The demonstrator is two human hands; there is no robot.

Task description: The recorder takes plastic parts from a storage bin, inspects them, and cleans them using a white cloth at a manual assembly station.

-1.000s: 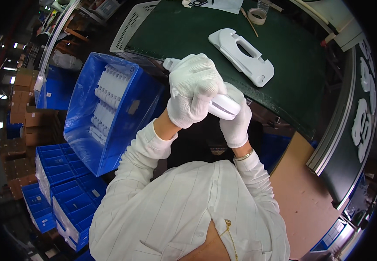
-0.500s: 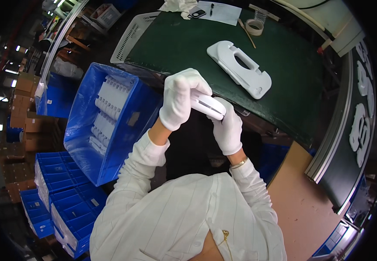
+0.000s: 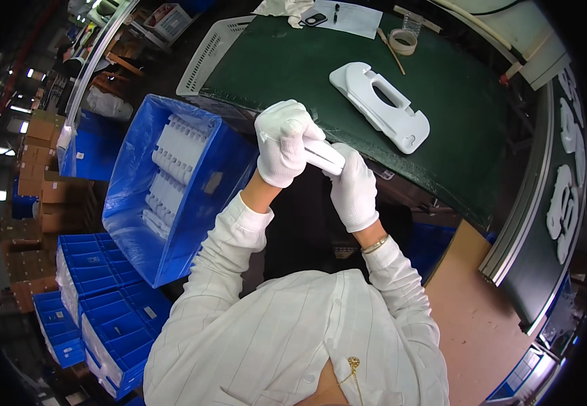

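Two gloved hands on one white plastic piece

So the left hand [image 3: 283,145] has its fingers closed around one end of a slim white plastic piece [image 3: 324,156], and the right hand [image 3: 355,191] has its fingers curled on the other end, by the near edge of the green desk [image 3: 459,108]. A white panel [image 3: 378,110] (the one with the handle slot) lies there too.

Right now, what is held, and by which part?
A white piece: the left hand grips its left end, the right hand its right end.
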